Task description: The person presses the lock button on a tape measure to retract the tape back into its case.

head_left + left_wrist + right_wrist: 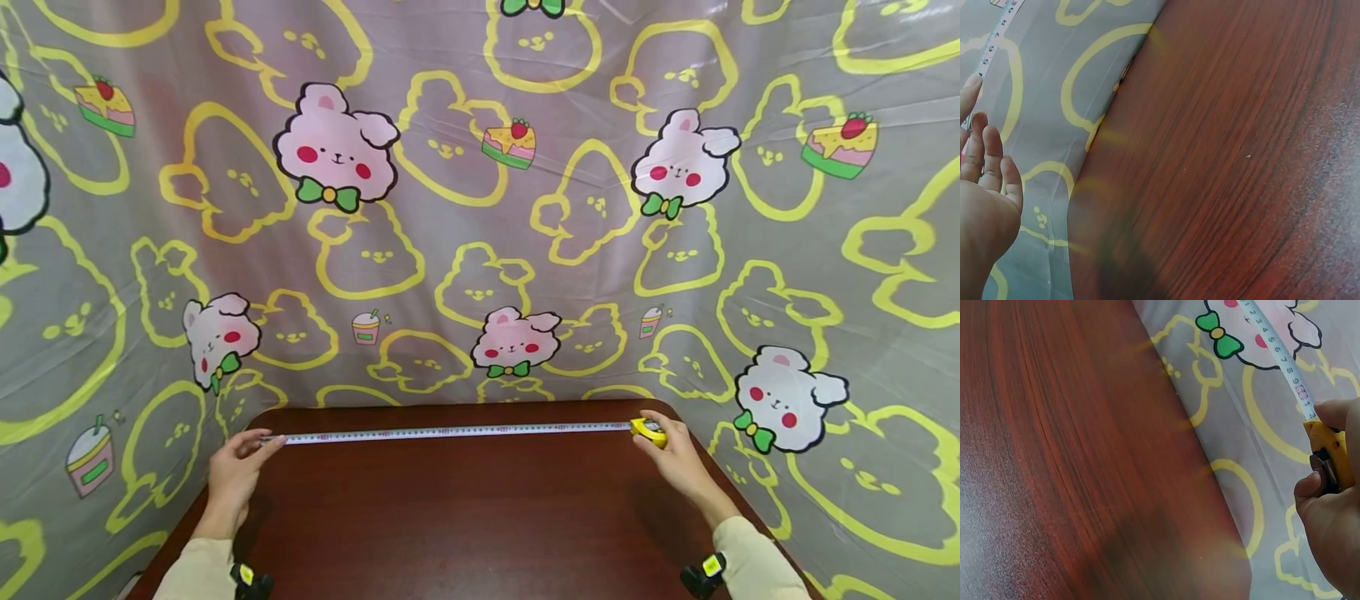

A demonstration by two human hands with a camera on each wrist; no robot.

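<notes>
A tape measure with a yellow case (pixel 651 432) is pulled out, its white blade (pixel 457 432) stretched straight across the far part of the table. My left hand (pixel 234 475) pinches the free end of the blade between thumb and fingers. In the left wrist view the other fingers of that left hand (pixel 988 194) curve loosely. My right hand (pixel 684 462) grips the yellow case at the blade's other end. Up close in the right wrist view, the blade (pixel 1279 356) comes out of the case (pixel 1329 447), with the right thumb beside a dark part of it.
Beneath both hands lies a dark reddish-brown wooden table (pixel 450 517). A grey curtain (pixel 450 225) printed with yellow outlines and white bunny faces hangs behind the table and along its sides. Black devices with yellow faces (pixel 251 577) are strapped to both wrists.
</notes>
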